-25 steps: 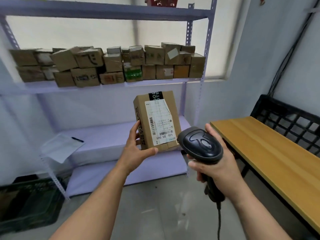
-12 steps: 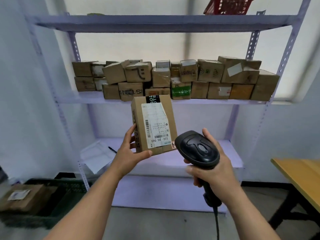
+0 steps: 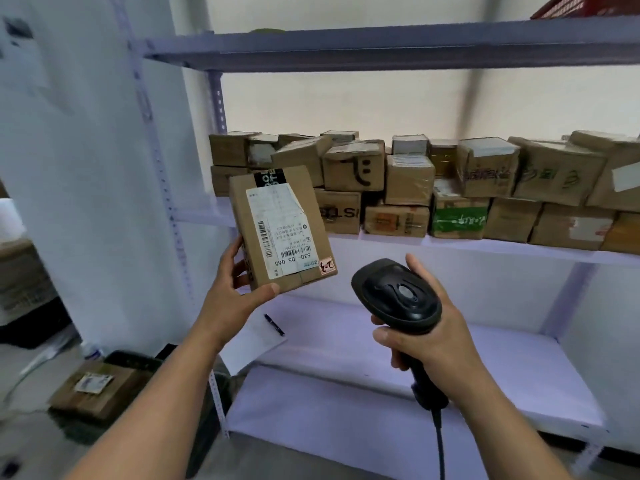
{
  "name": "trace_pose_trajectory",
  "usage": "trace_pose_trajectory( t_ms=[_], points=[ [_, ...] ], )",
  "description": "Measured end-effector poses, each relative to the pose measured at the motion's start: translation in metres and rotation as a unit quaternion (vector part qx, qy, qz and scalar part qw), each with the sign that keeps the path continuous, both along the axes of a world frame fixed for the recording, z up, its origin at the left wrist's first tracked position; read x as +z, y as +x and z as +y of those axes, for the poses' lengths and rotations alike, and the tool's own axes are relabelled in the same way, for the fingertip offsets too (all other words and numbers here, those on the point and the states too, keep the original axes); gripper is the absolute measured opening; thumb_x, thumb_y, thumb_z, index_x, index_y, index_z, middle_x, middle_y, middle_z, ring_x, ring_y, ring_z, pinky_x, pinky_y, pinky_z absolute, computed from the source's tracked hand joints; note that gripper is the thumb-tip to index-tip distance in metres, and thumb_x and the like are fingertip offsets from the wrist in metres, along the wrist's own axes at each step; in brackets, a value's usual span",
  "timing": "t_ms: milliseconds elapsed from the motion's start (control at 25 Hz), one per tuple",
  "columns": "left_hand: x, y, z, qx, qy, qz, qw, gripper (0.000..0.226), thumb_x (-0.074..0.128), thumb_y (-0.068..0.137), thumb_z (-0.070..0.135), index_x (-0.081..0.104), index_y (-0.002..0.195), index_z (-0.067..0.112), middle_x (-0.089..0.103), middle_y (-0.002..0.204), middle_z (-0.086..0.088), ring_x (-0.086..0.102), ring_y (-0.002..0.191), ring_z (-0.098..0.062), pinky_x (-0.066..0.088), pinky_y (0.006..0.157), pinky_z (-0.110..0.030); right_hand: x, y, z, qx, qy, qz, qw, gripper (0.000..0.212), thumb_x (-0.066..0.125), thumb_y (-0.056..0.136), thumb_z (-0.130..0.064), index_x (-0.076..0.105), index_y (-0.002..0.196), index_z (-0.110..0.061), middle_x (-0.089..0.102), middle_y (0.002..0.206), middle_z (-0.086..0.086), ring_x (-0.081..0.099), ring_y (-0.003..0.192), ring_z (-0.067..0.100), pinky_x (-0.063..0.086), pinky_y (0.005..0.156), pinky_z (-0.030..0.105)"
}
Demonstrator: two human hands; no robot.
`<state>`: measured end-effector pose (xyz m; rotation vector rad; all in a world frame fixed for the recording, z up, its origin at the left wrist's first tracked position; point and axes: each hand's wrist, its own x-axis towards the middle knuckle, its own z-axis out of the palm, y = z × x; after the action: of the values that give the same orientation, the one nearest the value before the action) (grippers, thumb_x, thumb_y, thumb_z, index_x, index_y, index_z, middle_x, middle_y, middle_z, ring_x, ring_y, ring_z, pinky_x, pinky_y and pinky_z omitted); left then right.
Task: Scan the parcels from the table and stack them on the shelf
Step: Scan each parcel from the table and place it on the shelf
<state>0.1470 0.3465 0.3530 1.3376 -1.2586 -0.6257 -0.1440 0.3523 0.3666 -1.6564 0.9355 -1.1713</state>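
My left hand [image 3: 232, 295] grips a brown cardboard parcel [image 3: 281, 227] from below, its white barcode label facing me. It is held upright and slightly tilted, in front of the left end of the middle shelf [image 3: 485, 247]. My right hand [image 3: 427, 336] holds a black corded barcode scanner [image 3: 396, 295] by its handle, just right of and below the parcel. Several stacked cardboard parcels [image 3: 408, 188] fill the middle shelf in two rows.
The lower shelf [image 3: 398, 348] carries a sheet of paper [image 3: 252, 344] with a pen [image 3: 274, 324]. A box [image 3: 98, 389] sits on a dark crate at the lower left. A red basket [image 3: 588, 5] stands on the top shelf [image 3: 381, 46].
The view has swung left, so the wooden table has left the frame and the shelf is closer. The parcel has moved up and left toward the middle shelf's left end; the scanner stays beside it.
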Motion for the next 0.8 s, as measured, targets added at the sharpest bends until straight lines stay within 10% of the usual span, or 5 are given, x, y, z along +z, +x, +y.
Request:
trace_pose_trajectory(
  t_ms=[480, 680, 800],
  points=[
    [0.043, 0.196, -0.146, 0.004, 0.011, 0.009, 1.000, 0.080, 0.072, 0.077, 0.046, 0.031, 0.146, 0.041, 0.052, 0.139, 0.002, 0.050, 0.125, -0.015, 0.041, 0.101, -0.034, 0.012, 0.176, -0.092, -0.045, 0.000, 0.006, 0.999, 0.104, 0.083, 0.067, 0.007, 0.036, 0.124, -0.067, 0.067, 0.114, 0.014, 0.061, 0.050, 0.027, 0.051, 0.049, 0.032],
    [0.053, 0.226, -0.204, -0.048, 0.049, -0.020, 0.997, 0.098, 0.058, 0.055, 0.068, 0.031, 0.146, 0.042, 0.052, 0.135, 0.002, 0.052, 0.122, -0.022, 0.044, 0.104, -0.047, 0.005, 0.214, -0.113, -0.090, 0.007, 0.009, 0.996, 0.105, 0.082, 0.068, 0.008, 0.036, 0.125, -0.068, 0.066, 0.115, 0.013, 0.062, 0.051, 0.028, 0.052, 0.050, 0.033],
    [0.047, 0.226, -0.234, -0.080, 0.069, -0.053, 0.993, 0.076, 0.054, 0.086, 0.057, 0.018, 0.151, 0.042, 0.043, 0.147, -0.001, 0.046, 0.127, -0.021, 0.040, 0.098, -0.033, 0.004, 0.227, -0.119, -0.111, 0.016, 0.013, 0.994, 0.104, 0.081, 0.069, 0.008, 0.036, 0.125, -0.067, 0.066, 0.117, 0.012, 0.062, 0.052, 0.026, 0.052, 0.050, 0.031]
  ],
)
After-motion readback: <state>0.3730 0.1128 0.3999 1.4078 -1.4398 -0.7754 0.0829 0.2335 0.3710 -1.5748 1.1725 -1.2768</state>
